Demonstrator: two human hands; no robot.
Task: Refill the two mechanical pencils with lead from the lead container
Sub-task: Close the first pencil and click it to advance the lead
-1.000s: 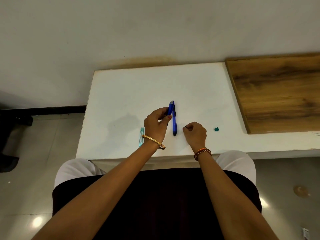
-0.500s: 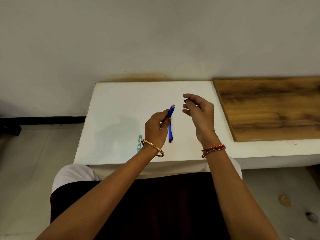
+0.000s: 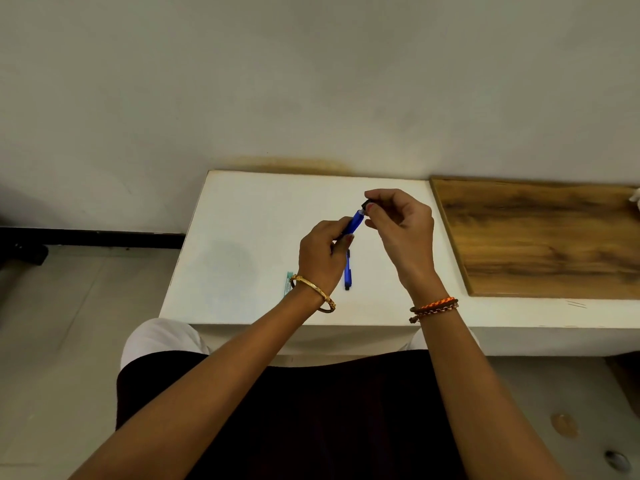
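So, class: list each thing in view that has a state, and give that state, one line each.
Left hand: grips the raised blue pencil.
Raised blue pencil: tilted, held above the table.
Right hand: pinches a small black cap.
Small black cap: at the raised pencil's top end.
Second blue pencil: lying on the white table.
Lead container: lying flat, untouched.

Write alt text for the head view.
Above a white table, the left hand holds a blue mechanical pencil while the right hand pinches a small black cap at its upper end. A second blue pencil lies below.
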